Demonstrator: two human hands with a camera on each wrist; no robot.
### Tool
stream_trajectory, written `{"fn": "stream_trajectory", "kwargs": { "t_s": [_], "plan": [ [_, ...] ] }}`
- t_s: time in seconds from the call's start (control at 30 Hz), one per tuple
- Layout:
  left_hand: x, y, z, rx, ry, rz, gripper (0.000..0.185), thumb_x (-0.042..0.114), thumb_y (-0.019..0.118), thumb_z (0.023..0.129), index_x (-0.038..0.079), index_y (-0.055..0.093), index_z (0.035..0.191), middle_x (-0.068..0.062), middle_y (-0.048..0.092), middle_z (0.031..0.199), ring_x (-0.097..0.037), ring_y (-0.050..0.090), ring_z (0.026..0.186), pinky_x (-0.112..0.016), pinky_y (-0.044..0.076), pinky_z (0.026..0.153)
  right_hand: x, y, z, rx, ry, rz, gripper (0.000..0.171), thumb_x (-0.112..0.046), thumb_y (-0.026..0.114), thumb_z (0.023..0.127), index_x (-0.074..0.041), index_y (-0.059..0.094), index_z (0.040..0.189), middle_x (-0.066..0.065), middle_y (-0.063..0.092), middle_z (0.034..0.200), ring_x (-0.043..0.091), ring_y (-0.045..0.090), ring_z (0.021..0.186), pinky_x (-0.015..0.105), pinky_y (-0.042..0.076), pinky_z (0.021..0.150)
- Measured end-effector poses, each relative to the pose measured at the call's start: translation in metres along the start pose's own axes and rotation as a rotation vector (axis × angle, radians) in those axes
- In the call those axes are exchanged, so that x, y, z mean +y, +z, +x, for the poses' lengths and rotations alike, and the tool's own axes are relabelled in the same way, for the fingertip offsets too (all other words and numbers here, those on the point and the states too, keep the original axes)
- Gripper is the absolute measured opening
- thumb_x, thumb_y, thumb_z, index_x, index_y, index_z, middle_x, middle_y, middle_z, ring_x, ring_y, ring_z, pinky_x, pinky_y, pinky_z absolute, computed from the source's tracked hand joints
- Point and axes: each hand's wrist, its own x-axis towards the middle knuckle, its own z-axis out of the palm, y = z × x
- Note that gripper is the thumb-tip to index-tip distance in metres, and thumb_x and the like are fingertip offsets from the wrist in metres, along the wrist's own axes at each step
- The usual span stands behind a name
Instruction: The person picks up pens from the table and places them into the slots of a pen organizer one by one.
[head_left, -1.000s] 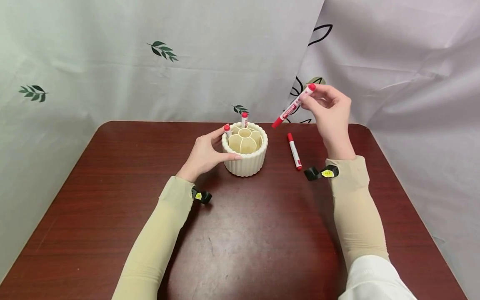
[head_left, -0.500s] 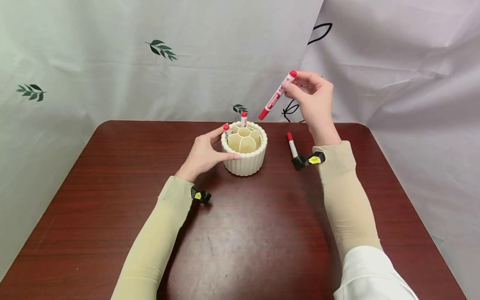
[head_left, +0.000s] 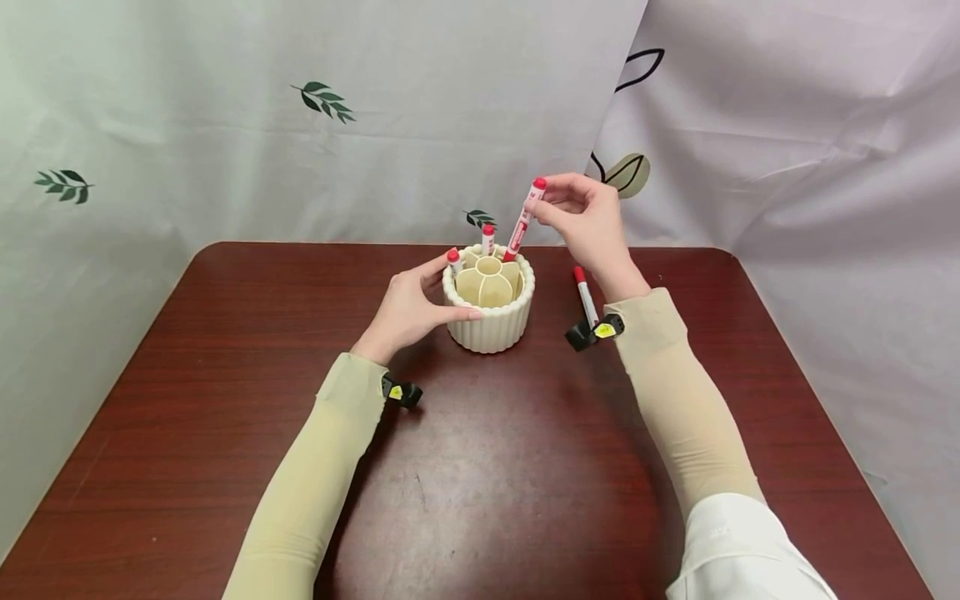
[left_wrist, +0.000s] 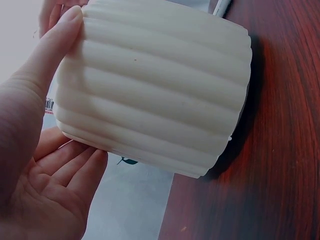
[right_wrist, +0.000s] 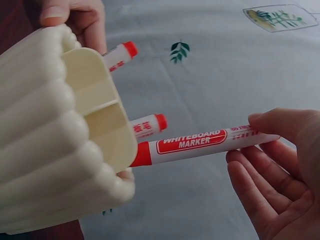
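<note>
Your left hand (head_left: 408, 308) wraps around the side of the cream pot (head_left: 491, 321). Your right hand (head_left: 588, 217) pinches a red marker (head_left: 522, 219), its tip at the pot's far right rim. Two markers (head_left: 488, 237) stand inside the pot. Another marker (head_left: 583, 293) lies right of the pot.

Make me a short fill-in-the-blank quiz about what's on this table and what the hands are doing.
1. The right hand pinches a whiteboard ____ with a red cap.
2. The left hand holds the ribbed cream ____.
3. Already standing in the holder: ____ markers.
4. One more marker lies on the ____.

Missing words: marker; holder; two; table
</note>
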Motion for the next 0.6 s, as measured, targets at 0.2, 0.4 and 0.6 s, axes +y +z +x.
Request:
{"fn": "stream_trajectory", "kwargs": {
  "t_s": [0.2, 0.4, 0.6],
  "plan": [
    [0.001, 0.001, 0.0, 0.0, 0.015, -0.015, 0.1, 0.038, 0.098, 0.067, 0.014, 0.051, 0.151, 0.005, 0.057, 0.143, -0.01, 0.057, 0.126, -0.029, 0.046, 0.106, 0.009, 0.005, -0.004, -0.036, -0.023, -0.09, 0.029, -0.017, 0.086, 0.084, -0.006, 0.077, 0.109, 0.006, 0.074, 0.093, 0.02, 0.069, 0.079, 0.025, 0.055, 0.068],
    [0.001, 0.001, 0.0, 0.001, 0.016, -0.03, 0.096, 0.034, 0.098, 0.067, 0.018, 0.053, 0.15, 0.005, 0.058, 0.141, -0.012, 0.058, 0.125, -0.029, 0.046, 0.106, 0.017, 0.007, -0.01, -0.079, 0.015, -0.127, 0.028, -0.018, 0.086, 0.084, -0.007, 0.077, 0.108, 0.003, 0.075, 0.092, 0.02, 0.07, 0.078, 0.026, 0.057, 0.072],
    [0.002, 0.002, 0.001, -0.005, 0.009, -0.047, 0.095, 0.022, 0.098, 0.069, 0.013, 0.051, 0.151, 0.0, 0.057, 0.144, -0.016, 0.058, 0.127, -0.031, 0.045, 0.107, 0.025, 0.01, -0.014, -0.13, 0.048, -0.147, 0.026, -0.021, 0.084, 0.086, -0.007, 0.077, 0.107, 0.004, 0.076, 0.092, 0.022, 0.071, 0.081, 0.027, 0.056, 0.071]
  ]
}}
